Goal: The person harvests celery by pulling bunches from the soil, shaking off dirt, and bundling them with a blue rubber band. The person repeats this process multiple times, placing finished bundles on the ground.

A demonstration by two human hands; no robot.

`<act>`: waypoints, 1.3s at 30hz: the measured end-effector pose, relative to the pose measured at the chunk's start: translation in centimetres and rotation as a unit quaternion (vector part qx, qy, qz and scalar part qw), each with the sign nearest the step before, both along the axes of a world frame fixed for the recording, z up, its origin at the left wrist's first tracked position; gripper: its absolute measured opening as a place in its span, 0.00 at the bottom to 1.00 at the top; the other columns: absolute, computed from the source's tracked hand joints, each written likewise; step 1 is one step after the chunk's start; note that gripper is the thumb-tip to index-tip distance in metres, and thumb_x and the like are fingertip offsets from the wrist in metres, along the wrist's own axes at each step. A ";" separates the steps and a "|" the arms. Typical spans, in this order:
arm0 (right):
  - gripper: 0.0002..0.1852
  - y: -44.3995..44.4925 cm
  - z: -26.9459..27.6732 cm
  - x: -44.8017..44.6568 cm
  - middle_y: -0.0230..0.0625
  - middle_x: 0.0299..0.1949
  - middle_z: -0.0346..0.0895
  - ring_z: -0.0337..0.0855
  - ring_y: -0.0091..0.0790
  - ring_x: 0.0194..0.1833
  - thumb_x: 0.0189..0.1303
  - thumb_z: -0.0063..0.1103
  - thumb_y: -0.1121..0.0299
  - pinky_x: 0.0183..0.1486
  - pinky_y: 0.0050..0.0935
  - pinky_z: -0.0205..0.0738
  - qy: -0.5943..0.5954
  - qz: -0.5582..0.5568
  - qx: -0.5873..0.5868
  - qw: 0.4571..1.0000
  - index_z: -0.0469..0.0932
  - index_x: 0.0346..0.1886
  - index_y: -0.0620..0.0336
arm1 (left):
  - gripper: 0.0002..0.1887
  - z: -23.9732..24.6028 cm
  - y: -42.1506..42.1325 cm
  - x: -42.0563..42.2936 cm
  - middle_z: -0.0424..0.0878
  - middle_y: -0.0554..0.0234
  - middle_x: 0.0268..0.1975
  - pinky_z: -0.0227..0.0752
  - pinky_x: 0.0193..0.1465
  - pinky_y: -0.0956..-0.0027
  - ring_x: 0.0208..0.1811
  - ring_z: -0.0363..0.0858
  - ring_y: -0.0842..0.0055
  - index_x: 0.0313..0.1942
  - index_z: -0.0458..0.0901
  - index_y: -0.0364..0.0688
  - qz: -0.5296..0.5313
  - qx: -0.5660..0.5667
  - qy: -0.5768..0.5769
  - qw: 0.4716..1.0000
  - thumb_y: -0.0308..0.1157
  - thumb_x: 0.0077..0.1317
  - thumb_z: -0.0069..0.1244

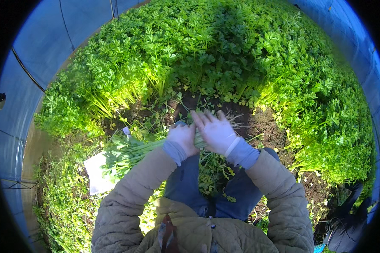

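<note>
A bunch of leafy green stalks, apparently celery [147, 149], lies crosswise over my lap, leaves to the left and pale thin roots [236, 119] to the right. My left hand [182, 139] is closed around the stalks above my left knee. Over the root end, my right hand [218, 134] rests with its fingers stretched out and apart, slightly blurred. A short length of stalk shows between the two hands. Both hands look whitish in the glare, and a pale band circles the right wrist. The bunch's base is hidden under the right hand.
Dense leafy plants [190, 41] stand in an arc ahead and to the right. Bare soil [269, 126] and cut leaves lie before my knees. A white sheet [96, 174] is at left. Another person's dark-clothed legs [348, 227] show at lower right. Plastic tunnel walls [44, 41] curve around.
</note>
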State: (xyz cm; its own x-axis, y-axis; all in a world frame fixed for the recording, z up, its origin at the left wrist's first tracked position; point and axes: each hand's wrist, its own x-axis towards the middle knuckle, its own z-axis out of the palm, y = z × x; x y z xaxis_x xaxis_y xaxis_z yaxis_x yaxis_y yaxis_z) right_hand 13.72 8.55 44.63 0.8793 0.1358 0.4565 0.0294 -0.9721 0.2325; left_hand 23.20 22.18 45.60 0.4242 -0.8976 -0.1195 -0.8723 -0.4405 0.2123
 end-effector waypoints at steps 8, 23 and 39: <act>0.59 0.3 1.2 -1.0 0.52 0.46 0.75 0.78 0.55 0.49 0.40 0.69 0.62 0.56 0.52 0.68 0.251 -0.005 0.155 0.956 0.37 0.73 0.58 | 0.33 -0.6 0.1 -0.7 0.81 0.49 0.42 0.70 0.56 0.56 0.47 0.80 0.57 0.51 0.67 0.38 0.071 0.035 0.128 0.989 0.42 0.46 0.62; 0.59 -4.2 0.8 -3.3 0.49 0.39 0.75 0.81 0.44 0.39 0.41 0.73 0.55 0.38 0.38 0.76 0.202 0.150 0.496 0.831 0.41 0.72 0.63 | 0.32 -3.2 0.5 -3.3 0.77 0.59 0.42 0.73 0.45 0.57 0.40 0.79 0.62 0.55 0.69 0.45 -0.049 -0.086 -0.067 0.993 0.35 0.47 0.58; 0.24 -6.4 -6.1 -1.1 0.57 0.67 0.55 0.62 0.50 0.66 0.73 0.32 0.66 0.67 0.37 0.58 0.267 0.141 0.590 0.749 0.53 0.67 0.70 | 0.29 -4.1 -0.5 -4.0 0.77 0.63 0.42 0.71 0.48 0.58 0.38 0.77 0.67 0.54 0.73 0.47 -0.076 -0.154 -0.129 0.977 0.31 0.47 0.52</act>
State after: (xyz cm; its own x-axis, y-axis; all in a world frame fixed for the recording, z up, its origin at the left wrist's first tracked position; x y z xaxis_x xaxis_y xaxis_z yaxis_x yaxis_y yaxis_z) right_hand 12.65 2.17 38.48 0.9914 0.1309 -0.0017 0.0551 -0.4291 -0.9016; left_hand 19.16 21.66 41.52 0.2637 -0.9291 0.2594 -0.9646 -0.2518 0.0784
